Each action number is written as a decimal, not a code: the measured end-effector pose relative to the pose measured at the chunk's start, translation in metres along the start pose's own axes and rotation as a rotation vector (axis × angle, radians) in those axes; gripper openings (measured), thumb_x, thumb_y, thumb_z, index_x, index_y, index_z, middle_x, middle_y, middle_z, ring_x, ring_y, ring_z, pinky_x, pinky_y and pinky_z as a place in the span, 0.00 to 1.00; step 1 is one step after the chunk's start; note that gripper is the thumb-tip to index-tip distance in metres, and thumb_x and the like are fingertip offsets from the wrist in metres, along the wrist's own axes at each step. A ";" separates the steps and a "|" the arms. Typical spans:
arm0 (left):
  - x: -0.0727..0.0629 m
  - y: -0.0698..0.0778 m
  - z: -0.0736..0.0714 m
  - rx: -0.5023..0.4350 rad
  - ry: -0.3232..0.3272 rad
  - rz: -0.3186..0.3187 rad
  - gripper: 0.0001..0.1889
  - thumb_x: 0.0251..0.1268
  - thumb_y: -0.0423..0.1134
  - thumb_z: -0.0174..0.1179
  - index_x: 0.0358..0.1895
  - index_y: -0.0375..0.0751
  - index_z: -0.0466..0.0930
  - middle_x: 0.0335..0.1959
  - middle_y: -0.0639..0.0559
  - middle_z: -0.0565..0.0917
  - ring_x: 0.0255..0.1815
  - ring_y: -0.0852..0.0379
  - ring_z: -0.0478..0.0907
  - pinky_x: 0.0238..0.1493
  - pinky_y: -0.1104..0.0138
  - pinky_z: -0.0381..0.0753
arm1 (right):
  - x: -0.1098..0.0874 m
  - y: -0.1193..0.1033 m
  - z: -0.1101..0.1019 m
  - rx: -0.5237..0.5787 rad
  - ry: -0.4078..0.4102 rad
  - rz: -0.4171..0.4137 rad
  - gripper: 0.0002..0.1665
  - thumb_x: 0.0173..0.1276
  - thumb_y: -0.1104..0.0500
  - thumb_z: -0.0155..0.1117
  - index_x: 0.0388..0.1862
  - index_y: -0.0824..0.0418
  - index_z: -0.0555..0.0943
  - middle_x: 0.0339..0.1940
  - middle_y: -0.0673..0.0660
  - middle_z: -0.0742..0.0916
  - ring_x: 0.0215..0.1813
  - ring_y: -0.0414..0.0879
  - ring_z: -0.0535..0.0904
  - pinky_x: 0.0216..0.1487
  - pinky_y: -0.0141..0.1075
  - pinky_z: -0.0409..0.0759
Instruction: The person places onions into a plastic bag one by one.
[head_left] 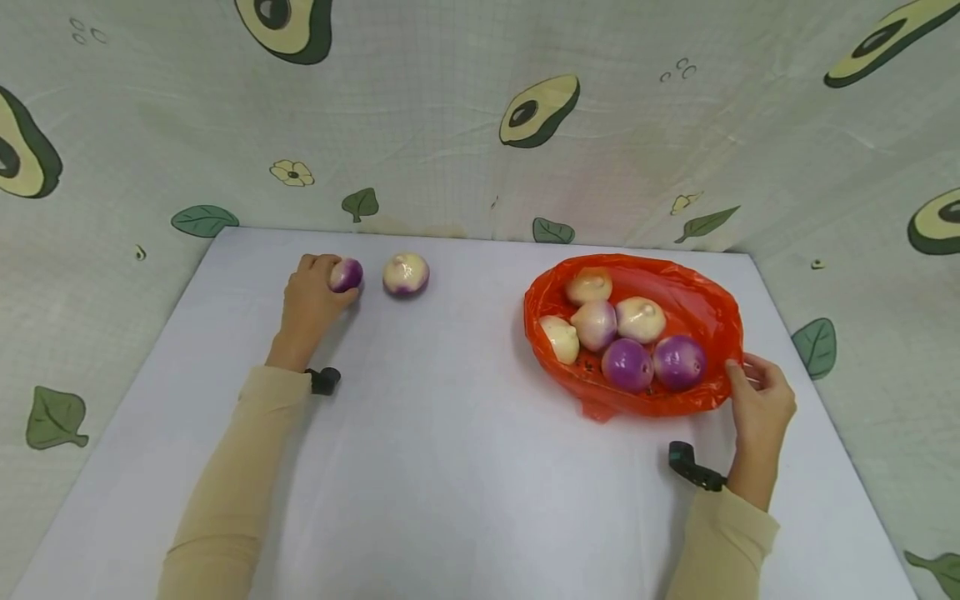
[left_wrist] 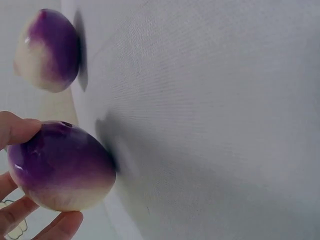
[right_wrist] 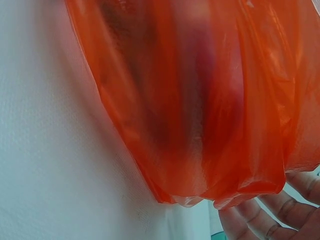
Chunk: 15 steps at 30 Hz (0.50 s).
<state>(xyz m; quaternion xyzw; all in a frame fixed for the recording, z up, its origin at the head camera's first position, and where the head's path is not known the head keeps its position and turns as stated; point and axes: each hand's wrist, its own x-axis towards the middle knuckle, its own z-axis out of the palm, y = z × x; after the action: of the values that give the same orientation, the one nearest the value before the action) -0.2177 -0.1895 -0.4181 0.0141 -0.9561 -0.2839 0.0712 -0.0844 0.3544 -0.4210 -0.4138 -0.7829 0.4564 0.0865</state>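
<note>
At the far left of the table, my left hand (head_left: pixel 311 292) holds a purple-and-cream turnip (left_wrist: pixel 62 167) between thumb and fingers. Its shadow falls on the white surface right beside it. A second turnip (head_left: pixel 406 274), mostly cream on top, sits a little to the right of that hand. On the right stands an orange-red plastic bag (head_left: pixel 697 287), its mouth spread wide and several turnips lying inside. My right hand (head_left: pixel 761 400) pinches the bag's near right rim, thumb on the inner side. In the right wrist view the bag's crinkled wall (right_wrist: pixel 200 125) hides most of its contents.
Both items lie on a white table (head_left: pixel 450 467). Behind it hangs a pale cloth (head_left: pixel 435 108) printed with avocados and leaves, which also shows along both sides. Dark wrist cameras sit at both sleeve cuffs.
</note>
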 end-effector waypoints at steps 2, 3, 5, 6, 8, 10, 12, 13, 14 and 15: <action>-0.001 0.002 -0.001 -0.008 -0.015 -0.003 0.27 0.54 0.40 0.64 0.57 0.34 0.68 0.58 0.33 0.67 0.55 0.30 0.67 0.56 0.39 0.66 | 0.000 0.000 0.000 -0.007 -0.006 -0.002 0.31 0.66 0.40 0.52 0.66 0.48 0.68 0.55 0.49 0.75 0.45 0.32 0.68 0.61 0.33 0.72; -0.002 0.003 -0.001 -0.015 -0.019 -0.004 0.27 0.55 0.41 0.64 0.57 0.34 0.68 0.58 0.33 0.67 0.56 0.31 0.67 0.56 0.39 0.65 | 0.000 0.000 0.000 -0.009 -0.005 0.005 0.31 0.66 0.40 0.52 0.67 0.47 0.68 0.56 0.49 0.75 0.45 0.32 0.68 0.62 0.34 0.72; -0.003 0.008 -0.002 -0.033 -0.021 0.002 0.27 0.55 0.42 0.63 0.57 0.35 0.68 0.58 0.34 0.68 0.57 0.33 0.68 0.56 0.38 0.65 | 0.000 0.000 0.000 -0.012 -0.010 0.003 0.31 0.67 0.40 0.51 0.67 0.47 0.67 0.58 0.51 0.74 0.47 0.33 0.68 0.63 0.35 0.71; -0.005 0.011 -0.002 -0.046 -0.020 0.008 0.27 0.55 0.43 0.63 0.57 0.36 0.68 0.58 0.35 0.68 0.57 0.33 0.68 0.56 0.38 0.65 | 0.000 0.000 0.000 -0.016 -0.012 0.003 0.32 0.67 0.40 0.51 0.67 0.47 0.67 0.58 0.51 0.74 0.47 0.34 0.68 0.63 0.35 0.71; -0.008 0.021 -0.003 -0.078 -0.006 0.027 0.27 0.55 0.43 0.63 0.58 0.38 0.68 0.58 0.36 0.69 0.57 0.34 0.68 0.56 0.38 0.65 | 0.000 0.001 0.000 -0.015 -0.008 0.002 0.31 0.66 0.40 0.51 0.67 0.47 0.67 0.58 0.51 0.74 0.47 0.34 0.68 0.63 0.35 0.72; -0.012 0.033 -0.004 -0.112 0.004 0.052 0.27 0.55 0.44 0.63 0.58 0.39 0.69 0.58 0.38 0.69 0.56 0.35 0.69 0.55 0.40 0.67 | 0.000 0.001 0.000 -0.017 -0.008 0.002 0.31 0.66 0.40 0.51 0.67 0.47 0.67 0.59 0.52 0.74 0.47 0.33 0.68 0.62 0.35 0.72; -0.017 0.046 -0.004 -0.152 0.015 0.092 0.27 0.55 0.44 0.63 0.59 0.39 0.69 0.58 0.39 0.70 0.55 0.37 0.70 0.55 0.44 0.70 | 0.000 0.001 0.000 -0.015 -0.005 0.000 0.31 0.66 0.40 0.51 0.67 0.47 0.67 0.59 0.52 0.74 0.46 0.33 0.68 0.62 0.34 0.72; -0.019 0.052 -0.004 -0.170 0.022 0.118 0.27 0.55 0.44 0.63 0.58 0.39 0.69 0.57 0.40 0.71 0.54 0.38 0.71 0.54 0.45 0.72 | 0.000 0.001 0.000 -0.010 -0.001 -0.001 0.31 0.66 0.40 0.52 0.66 0.47 0.68 0.58 0.52 0.75 0.45 0.32 0.68 0.62 0.34 0.72; -0.022 0.059 -0.004 -0.190 0.027 0.146 0.27 0.55 0.43 0.63 0.58 0.39 0.69 0.57 0.40 0.71 0.53 0.39 0.72 0.53 0.47 0.74 | 0.000 0.000 0.000 -0.008 -0.001 -0.002 0.31 0.66 0.40 0.52 0.66 0.48 0.68 0.58 0.51 0.75 0.44 0.32 0.68 0.62 0.34 0.72; -0.025 0.066 -0.004 -0.207 0.031 0.172 0.27 0.55 0.42 0.63 0.58 0.39 0.69 0.56 0.40 0.72 0.52 0.41 0.72 0.52 0.49 0.76 | 0.001 0.000 0.000 -0.004 0.000 -0.004 0.31 0.66 0.40 0.52 0.66 0.48 0.68 0.57 0.51 0.75 0.44 0.31 0.68 0.61 0.33 0.72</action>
<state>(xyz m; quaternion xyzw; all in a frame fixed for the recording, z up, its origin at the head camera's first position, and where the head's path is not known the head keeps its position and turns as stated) -0.1915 -0.1350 -0.3820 -0.0709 -0.9182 -0.3735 0.1110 -0.0847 0.3548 -0.4215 -0.4126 -0.7846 0.4546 0.0866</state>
